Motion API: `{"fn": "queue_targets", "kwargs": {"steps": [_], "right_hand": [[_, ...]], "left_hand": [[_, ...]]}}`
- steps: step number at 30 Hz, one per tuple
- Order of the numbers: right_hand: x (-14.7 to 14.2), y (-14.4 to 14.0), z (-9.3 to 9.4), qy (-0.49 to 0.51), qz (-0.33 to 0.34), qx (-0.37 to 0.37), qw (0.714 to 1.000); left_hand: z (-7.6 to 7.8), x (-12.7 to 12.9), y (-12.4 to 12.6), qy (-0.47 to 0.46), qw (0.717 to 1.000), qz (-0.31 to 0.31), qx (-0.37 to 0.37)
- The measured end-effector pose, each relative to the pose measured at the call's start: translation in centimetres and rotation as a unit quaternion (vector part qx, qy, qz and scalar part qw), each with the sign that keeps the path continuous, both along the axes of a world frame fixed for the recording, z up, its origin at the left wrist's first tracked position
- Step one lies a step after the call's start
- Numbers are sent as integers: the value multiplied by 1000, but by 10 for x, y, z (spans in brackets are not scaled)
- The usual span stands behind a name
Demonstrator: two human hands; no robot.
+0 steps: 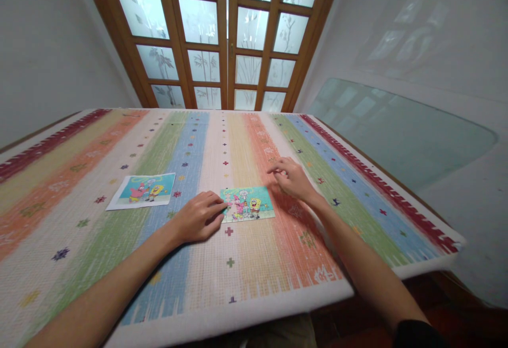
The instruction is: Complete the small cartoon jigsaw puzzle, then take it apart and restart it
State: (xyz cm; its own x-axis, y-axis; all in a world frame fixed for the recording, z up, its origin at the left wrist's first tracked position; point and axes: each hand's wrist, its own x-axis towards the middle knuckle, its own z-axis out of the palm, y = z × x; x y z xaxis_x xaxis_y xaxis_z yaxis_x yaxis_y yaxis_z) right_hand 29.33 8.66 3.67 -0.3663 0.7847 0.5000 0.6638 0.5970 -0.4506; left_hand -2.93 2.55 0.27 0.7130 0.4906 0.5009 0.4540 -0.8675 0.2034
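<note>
teal puzzle (250,205): left hand (201,216), loosely open, touching edge; right hand (291,177) half-curled, grip unclear

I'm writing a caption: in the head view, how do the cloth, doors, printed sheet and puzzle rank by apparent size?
1. Cloth
2. Doors
3. Printed sheet and puzzle: too alike to rank, and the left hand covers part of the puzzle's edge.

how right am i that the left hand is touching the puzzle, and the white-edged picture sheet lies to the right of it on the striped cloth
Not quite: the head view shows the white-edged picture sheet to the left of the puzzle. The left hand does touch the puzzle, and the sheet lies on the striped cloth.
</note>
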Motion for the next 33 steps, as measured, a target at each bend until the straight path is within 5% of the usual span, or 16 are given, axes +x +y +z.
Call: {"fn": "queue_targets", "kwargs": {"steps": [5, 11, 18, 33], "right_hand": [[55, 9, 15, -62, -75, -86, 992], [90, 8, 21, -152, -15, -258, 954], [88, 5, 14, -146, 71, -296, 941], [78, 3, 9, -112, 71, -362, 923]], "left_hand": [[-1, 0, 0, -1, 1000, 1, 6], [0, 0, 0, -9, 1000, 1, 4], [-1, -1, -1, -11, 1000, 8, 6], [-1, 0, 0, -12, 1000, 3, 21]]}}
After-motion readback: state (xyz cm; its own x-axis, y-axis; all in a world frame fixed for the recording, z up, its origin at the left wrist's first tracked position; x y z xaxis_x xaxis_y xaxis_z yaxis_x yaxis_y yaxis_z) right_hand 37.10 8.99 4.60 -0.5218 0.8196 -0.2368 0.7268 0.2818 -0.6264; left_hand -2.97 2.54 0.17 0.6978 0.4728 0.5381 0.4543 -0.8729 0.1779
